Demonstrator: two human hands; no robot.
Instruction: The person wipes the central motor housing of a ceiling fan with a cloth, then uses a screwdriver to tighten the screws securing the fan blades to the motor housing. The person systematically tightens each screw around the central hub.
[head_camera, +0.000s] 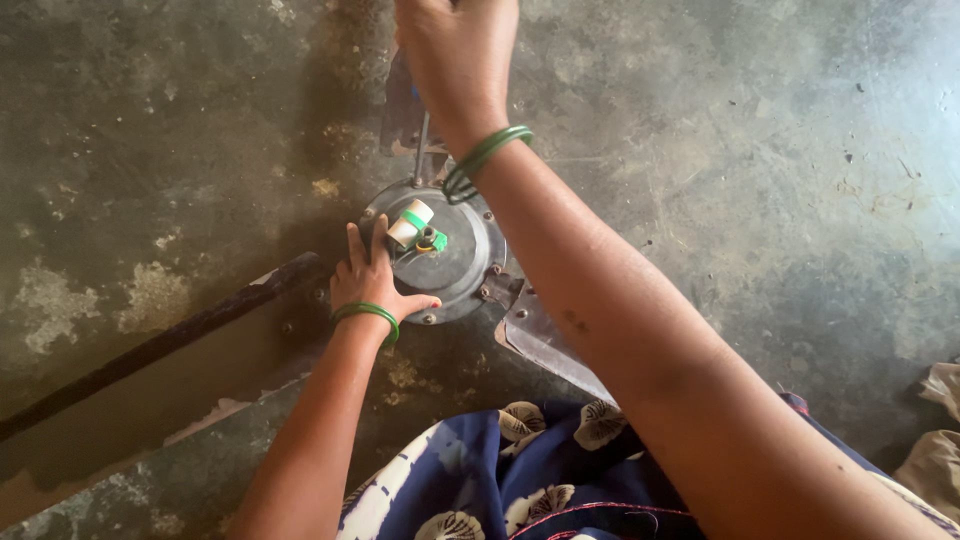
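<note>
Presently my left hand (368, 280) lies flat, fingers spread, on the round motor housing (450, 255); right hand (455, 55) grips an upright screwdriver (421, 148).

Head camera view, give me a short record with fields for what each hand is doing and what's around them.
left hand: left hand rests flat on the rim of the round metal disc
right hand: right hand closed on a thin metal rod above the disc
on disc: small white cylinder with green band
wrists: green bangles
surface: stained concrete floor
nearby: dark bar at left
</note>
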